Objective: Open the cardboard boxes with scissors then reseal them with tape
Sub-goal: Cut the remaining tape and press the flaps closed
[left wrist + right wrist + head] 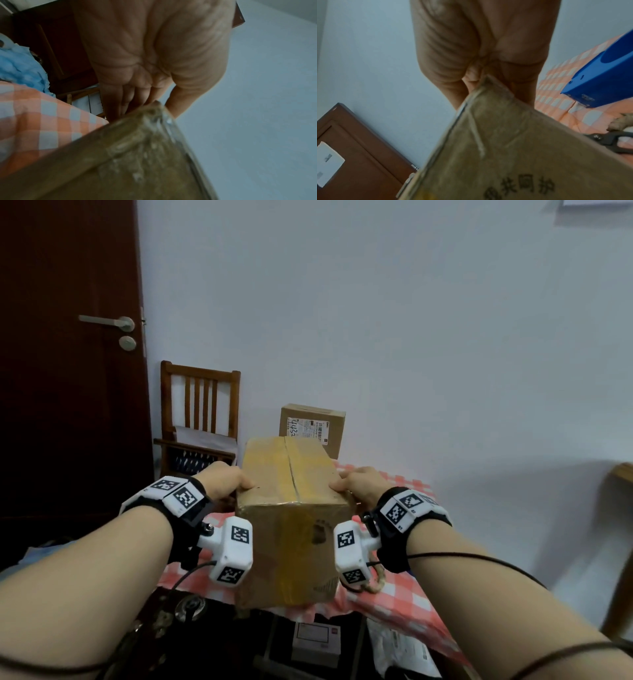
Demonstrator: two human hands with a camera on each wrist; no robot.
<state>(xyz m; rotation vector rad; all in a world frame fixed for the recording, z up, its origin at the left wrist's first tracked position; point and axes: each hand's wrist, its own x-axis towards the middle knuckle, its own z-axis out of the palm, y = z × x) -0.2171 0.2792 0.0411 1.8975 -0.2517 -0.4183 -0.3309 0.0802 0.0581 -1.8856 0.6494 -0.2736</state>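
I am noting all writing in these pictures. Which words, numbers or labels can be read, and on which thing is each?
"4432", handwritten on the label of the small box at the back.
"共同护", printed on the big box; the character before it is cut off.
Small print on that label: too small.
Paper on the door: blurred.

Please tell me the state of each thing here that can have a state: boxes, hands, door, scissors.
Large cardboard box: closed, top seam taped, held at both sides.
Small cardboard box: closed, standing behind the large one.
Left hand: grips the large box's left top edge.
Right hand: grips its right top edge.
Scissors: lying on the checked tablecloth, untouched.
Door: shut.
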